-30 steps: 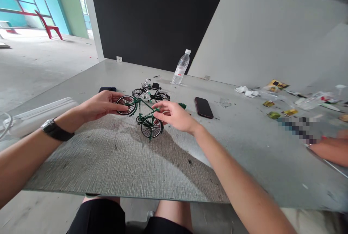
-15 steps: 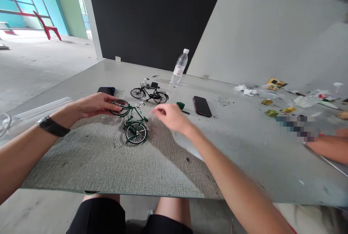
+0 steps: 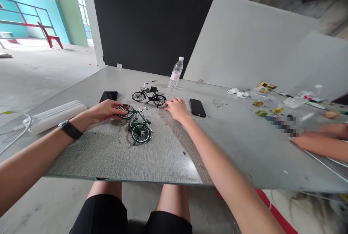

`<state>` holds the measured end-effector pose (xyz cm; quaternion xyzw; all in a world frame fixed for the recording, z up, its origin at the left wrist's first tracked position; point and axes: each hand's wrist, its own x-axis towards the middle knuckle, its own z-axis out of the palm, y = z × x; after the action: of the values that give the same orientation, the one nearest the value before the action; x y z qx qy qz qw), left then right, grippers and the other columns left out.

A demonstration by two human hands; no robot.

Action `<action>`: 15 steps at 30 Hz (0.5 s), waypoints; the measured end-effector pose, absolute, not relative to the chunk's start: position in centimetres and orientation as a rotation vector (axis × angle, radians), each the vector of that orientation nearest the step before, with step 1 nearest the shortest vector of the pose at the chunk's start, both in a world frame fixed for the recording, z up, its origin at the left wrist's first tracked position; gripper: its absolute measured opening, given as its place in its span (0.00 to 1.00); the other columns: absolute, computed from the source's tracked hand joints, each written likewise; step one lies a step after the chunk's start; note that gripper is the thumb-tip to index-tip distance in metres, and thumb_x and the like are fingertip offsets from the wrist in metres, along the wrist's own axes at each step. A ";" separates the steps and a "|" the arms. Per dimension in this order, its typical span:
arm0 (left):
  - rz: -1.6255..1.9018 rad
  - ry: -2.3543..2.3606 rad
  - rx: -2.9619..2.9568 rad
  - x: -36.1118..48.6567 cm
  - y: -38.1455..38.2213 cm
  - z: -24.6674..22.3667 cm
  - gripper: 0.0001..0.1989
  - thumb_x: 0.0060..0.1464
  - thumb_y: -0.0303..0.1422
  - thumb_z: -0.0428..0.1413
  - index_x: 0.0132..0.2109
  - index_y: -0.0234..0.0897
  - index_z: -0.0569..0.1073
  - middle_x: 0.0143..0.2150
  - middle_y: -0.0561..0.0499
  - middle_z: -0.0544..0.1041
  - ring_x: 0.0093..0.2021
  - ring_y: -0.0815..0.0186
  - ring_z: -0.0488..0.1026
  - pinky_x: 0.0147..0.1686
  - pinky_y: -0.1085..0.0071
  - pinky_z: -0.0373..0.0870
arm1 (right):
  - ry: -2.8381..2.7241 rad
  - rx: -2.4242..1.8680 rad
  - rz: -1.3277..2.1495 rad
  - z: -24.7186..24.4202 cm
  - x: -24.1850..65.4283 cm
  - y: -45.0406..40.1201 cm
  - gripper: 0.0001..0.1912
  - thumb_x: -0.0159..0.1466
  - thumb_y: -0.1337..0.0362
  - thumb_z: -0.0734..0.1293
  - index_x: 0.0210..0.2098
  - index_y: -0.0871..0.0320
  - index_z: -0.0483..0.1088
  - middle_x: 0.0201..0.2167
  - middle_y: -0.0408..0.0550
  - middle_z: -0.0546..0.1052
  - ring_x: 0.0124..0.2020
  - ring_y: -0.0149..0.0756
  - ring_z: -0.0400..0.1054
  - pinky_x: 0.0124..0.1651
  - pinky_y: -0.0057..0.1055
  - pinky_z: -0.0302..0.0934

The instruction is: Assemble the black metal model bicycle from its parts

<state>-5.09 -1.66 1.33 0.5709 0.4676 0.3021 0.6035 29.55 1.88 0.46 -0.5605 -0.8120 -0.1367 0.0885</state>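
My left hand pinches the front wheel of a green model bicycle, which leans tilted over the textured mat. My right hand is down on the table to the right, its fingers curled with the tips turned left. What those fingers hold, if anything, is hidden. Just left of them a black model bicycle stands upright, its rear wheel close to my fingertips.
A dark phone lies right of my right hand, and another behind my left. A water bottle stands at the back. A white cylindrical object with a cable lies left. Another person's arm and small packages are at right.
My right hand has moved away from the green bicycle, over where a small green piece lay; that piece is now out of sight. My left hand still holds the wheel. The view has shifted.
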 end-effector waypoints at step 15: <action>0.812 0.979 1.233 -3.5 -2.2 0.2 0.16 0.48 0.30 0.70 0.45 0.31 0.80 0.43 0.44 0.83 0.41 0.65 0.81 0.43 0.74 0.79 | -2.011 -1.328 0.036 0.4 29.2 1.4 0.08 0.71 0.66 0.59 0.43 0.58 0.69 0.34 0.50 0.79 0.38 0.40 0.70 0.46 0.37 0.59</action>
<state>-3.47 -2.17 0.24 0.5390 0.4280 0.3548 0.6327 29.22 1.44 0.42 -0.5145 -0.7793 0.0138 0.3575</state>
